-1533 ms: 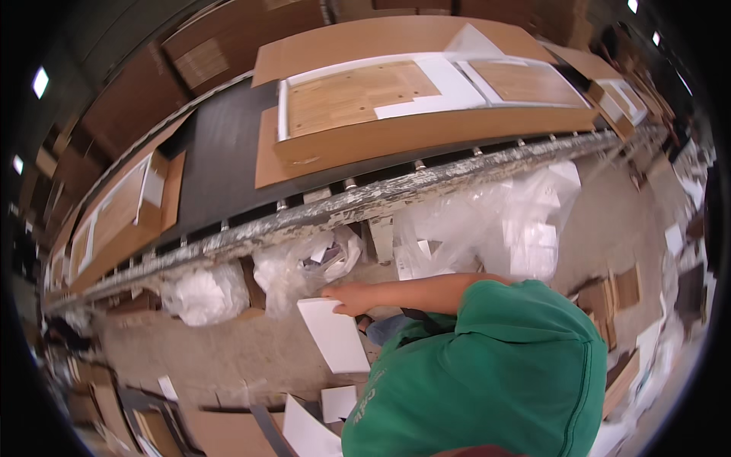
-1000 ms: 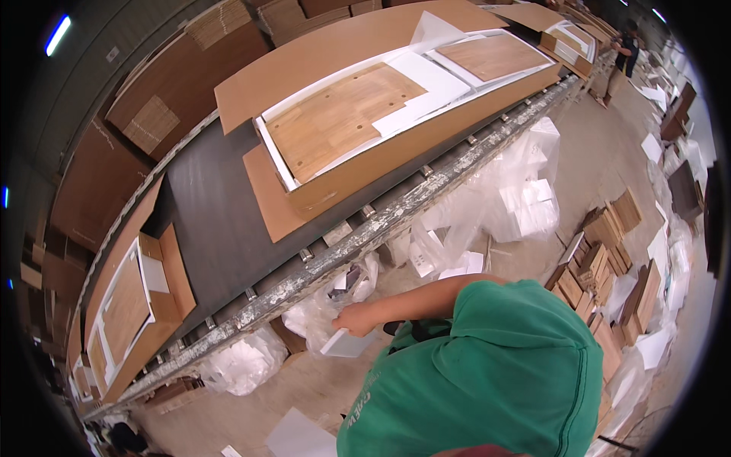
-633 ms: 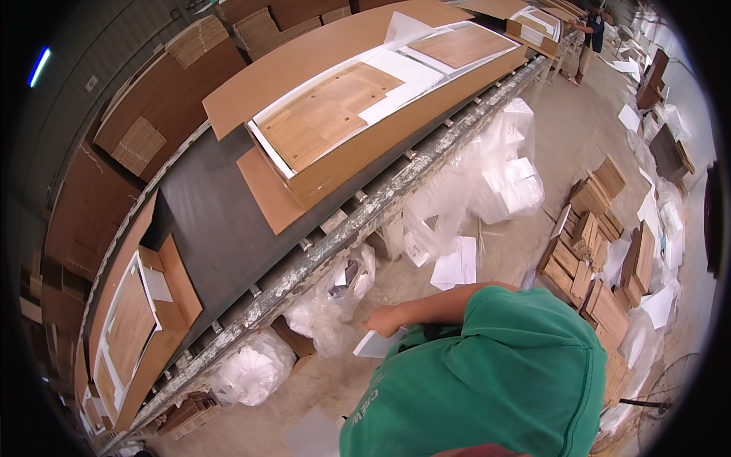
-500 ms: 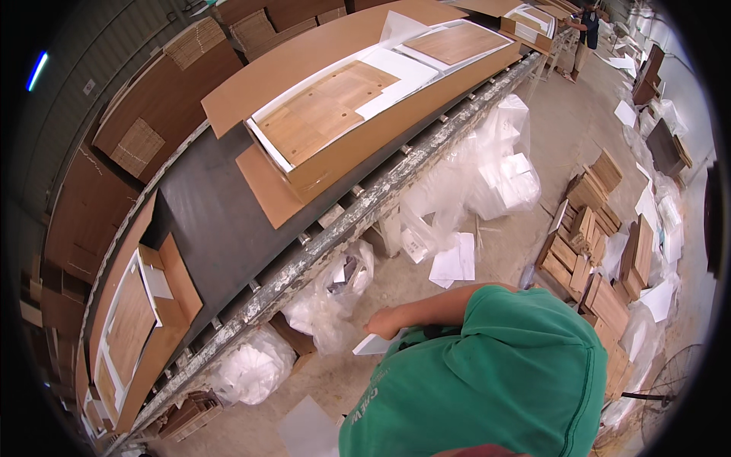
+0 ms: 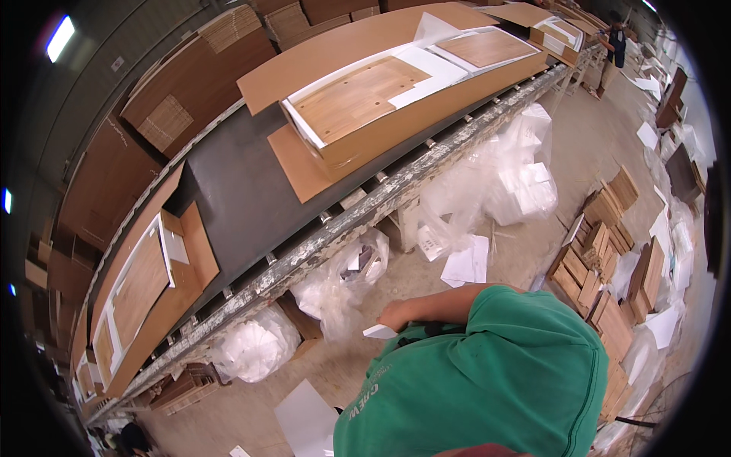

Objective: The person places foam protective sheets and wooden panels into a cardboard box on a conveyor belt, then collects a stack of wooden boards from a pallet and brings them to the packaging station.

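My right forearm comes out of a green short sleeve and reaches toward the left. The fingers of my right hand are closed at the edge of a flat white piece, possibly paper or foam; much of it is hidden. My left hand is not in view. Ahead, beyond my right hand, an open cardboard box with wood-grain panels and white packing lies on a dark conveyor belt. A second open box with panels sits further left on the belt.
Plastic bags of white scraps lie beneath the conveyor's worn metal rail. White sheets litter the floor. At right are wooden offcuts. Tall stacks of brown cardboard line the far side. A person stands at the far right.
My view has shifted, so the conveyor and boxes appear further right and slightly higher. Less of the white piece shows by my right hand. A dark-haired head has come into view at the lower left.
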{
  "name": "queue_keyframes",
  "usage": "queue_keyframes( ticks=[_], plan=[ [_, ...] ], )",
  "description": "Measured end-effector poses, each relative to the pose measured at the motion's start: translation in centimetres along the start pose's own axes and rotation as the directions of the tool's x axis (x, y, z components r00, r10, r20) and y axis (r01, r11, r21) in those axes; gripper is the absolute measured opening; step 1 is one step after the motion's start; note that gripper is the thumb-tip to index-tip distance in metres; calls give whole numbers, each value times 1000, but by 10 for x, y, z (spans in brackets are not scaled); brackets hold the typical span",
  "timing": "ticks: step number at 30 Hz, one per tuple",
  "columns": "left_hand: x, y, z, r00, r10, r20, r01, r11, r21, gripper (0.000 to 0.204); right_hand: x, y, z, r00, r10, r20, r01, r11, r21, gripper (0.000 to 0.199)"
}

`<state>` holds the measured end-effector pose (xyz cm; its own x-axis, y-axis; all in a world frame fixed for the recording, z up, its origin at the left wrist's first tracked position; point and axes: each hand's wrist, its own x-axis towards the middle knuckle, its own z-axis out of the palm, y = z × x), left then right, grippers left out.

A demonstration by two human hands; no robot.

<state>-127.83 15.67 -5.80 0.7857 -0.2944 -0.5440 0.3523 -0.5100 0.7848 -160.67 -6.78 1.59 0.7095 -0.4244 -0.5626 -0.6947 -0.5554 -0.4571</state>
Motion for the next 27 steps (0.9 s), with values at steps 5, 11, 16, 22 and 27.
queue_keyframes(
  ticks=[5,11,16,22,27],
  plan=[
    [-4,-25,-56,982,-33,-187,14,995,-100,34,18,-22,0,998,-61,-13,61,998,-28,33],
    [-21,-87,-174,817,-169,-551,-31,942,-335,33,54,-50,38,994,-109,-6,107,984,-144,29],
    [-27,-83,-221,650,-18,-759,-372,864,-339,25,93,-62,57,987,-154,-47,140,963,-229,50],
    [-48,-61,-239,591,-151,-792,-479,724,-496,20,137,-156,4,999,-29,19,30,994,-102,90],
    [-21,-36,-250,552,-214,-806,-524,663,-535,19,223,-216,-11,978,-207,21,209,974,-90,88]
  ],
)
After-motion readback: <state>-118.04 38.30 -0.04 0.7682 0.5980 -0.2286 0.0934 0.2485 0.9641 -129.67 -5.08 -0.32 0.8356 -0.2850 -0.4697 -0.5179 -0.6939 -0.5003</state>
